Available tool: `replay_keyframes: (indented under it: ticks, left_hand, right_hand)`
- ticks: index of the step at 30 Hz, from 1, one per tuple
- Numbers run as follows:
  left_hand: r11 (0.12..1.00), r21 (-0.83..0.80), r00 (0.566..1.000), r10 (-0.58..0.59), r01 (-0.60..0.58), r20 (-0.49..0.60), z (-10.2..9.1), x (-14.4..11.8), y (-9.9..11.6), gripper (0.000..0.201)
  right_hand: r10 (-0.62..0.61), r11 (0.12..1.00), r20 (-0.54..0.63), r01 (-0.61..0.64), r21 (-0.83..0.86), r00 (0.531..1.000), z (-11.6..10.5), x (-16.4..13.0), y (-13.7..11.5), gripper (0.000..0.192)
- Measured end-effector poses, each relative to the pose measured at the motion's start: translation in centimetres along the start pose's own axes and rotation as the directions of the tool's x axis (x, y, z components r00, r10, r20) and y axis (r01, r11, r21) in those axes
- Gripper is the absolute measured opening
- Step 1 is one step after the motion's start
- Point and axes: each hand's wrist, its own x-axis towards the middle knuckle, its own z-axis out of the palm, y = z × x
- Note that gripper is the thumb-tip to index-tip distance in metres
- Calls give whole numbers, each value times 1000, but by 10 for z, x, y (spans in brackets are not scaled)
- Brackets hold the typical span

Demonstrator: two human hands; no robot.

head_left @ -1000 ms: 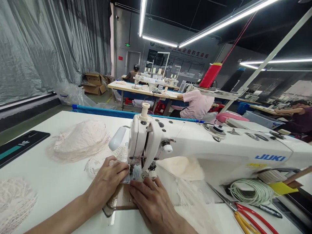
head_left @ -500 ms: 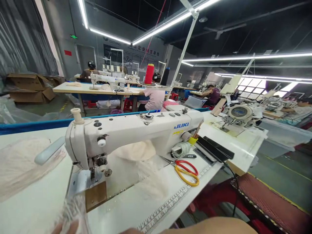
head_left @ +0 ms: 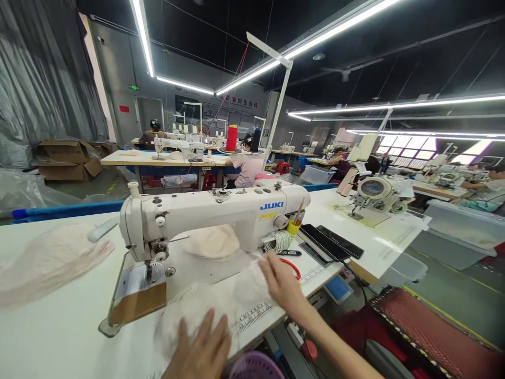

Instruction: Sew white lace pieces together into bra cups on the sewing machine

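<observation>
While the white tabletop (head_left: 74,331) spreads under everything within reach, the machine (head_left: 205,213) stands lengthwise across it, a wall between the hands and the far side; a heap of fabric (head_left: 59,258) lies beyond its left end, and a pad (head_left: 215,242) rests beneath its arm; the cloth (head_left: 189,305), pale and blurred, lies in front of the machine, to the right of the brown plate (head_left: 140,304); over its near side is the left hand (head_left: 201,347), its grip spread wide, fingers well apart and closed on nothing; pale fabric, whether the same piece or another I cannot tell, runs on to the right hand (head_left: 284,284), whose grip is narrowed, fingers bent and together, though whether they pinch it I cannot tell; past that hand sit a black slab (head_left: 317,242), a cord coil (head_left: 276,242), a yellow cup (head_left: 293,227), red-handled scissors (head_left: 292,267) half hidden by the hand, and a marker (head_left: 290,253).

A blue strip (head_left: 71,211) lines the far edge; the near edge slants up rightward, carrying a ruler (head_left: 258,316), with a purple basket (head_left: 252,366) below; bare white surface stretches left of the plate.
</observation>
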Motion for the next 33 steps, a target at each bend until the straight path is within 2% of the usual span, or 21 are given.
replay_keyframes:
  ticks: [2,3,5,7,8,10,11,12,13,15,17,19,22,24,25,27,28,29,31,32,33]
  left_hand:
    - [947,-320,995,59,-30,84,-8,36,-1,41]
    - [876,-481,999,0,20,43,-14,51,-2,34]
    - [825,-564,999,-36,32,4,-28,68,-3,33]
    - [730,-680,996,-91,62,-7,-42,68,-1,43]
    - [619,-780,993,-121,87,14,-48,61,1,48]
    - [225,-963,978,-178,148,109,-57,36,6,51]
    - [61,-983,964,-217,173,156,-60,20,7,49]
    - [-43,-979,941,-269,201,206,-62,3,7,47]
    - [-67,-969,910,-333,239,247,-64,-15,7,43]
    - [-24,-947,842,-451,321,297,-66,-51,3,37]
    - [17,-920,806,-488,392,334,-69,-85,0,39]
    - [-6,-893,780,-486,449,395,-72,-113,-1,38]
    - [-82,-831,715,-468,551,520,-75,-139,1,36]
    - [-95,-807,699,-448,583,557,-74,-145,2,33]
    - [-99,-798,696,-434,594,572,-72,-147,3,31]
    - [-109,-786,696,-402,609,595,-67,-148,3,27]
    - [-111,-779,695,-387,617,606,-64,-149,3,26]
    - [-111,-771,694,-371,627,618,-61,-150,3,25]
    - [-114,-754,685,-347,647,641,-58,-153,2,26]
    - [-125,-743,677,-334,657,655,-57,-155,2,26]
    - [-137,-734,671,-323,665,668,-57,-157,1,27]
  right_hand:
    - [35,997,4,-35,62,999,-36,4,-10,24]
    - [81,976,59,-91,199,995,-52,5,-18,23]
    - [112,911,151,-162,380,982,-70,3,-37,22]
    - [136,851,235,-235,471,963,-70,-2,-56,23]
    - [137,823,273,-263,503,952,-64,-6,-64,22]
    - [117,758,338,-304,577,934,-44,-13,-79,22]
    - [96,718,365,-319,618,926,-31,-17,-87,23]
    - [67,672,395,-334,660,916,-19,-21,-94,24]
    - [28,625,431,-352,697,902,-8,-26,-102,25]
    - [-89,532,533,-412,739,841,12,-35,-116,23]
    - [-247,463,641,-493,737,726,25,-43,-129,15]
    - [-375,425,704,-563,708,603,35,-51,-137,4]
    - [-484,364,724,-640,677,491,43,-62,-144,17]
    - [-527,328,726,-683,653,442,46,-70,-147,25]
    - [-536,338,731,-687,643,421,46,-74,-148,32]
    - [-497,425,758,-643,637,423,48,-85,-149,49]
    - [-445,492,773,-598,633,452,50,-91,-150,54]
    - [-384,558,781,-550,622,493,52,-96,-150,52]
    - [-276,641,778,-495,586,564,57,-105,-149,26]
    - [-244,653,778,-496,573,579,60,-108,-148,14]
    - [-228,646,782,-511,567,580,63,-110,-147,10]
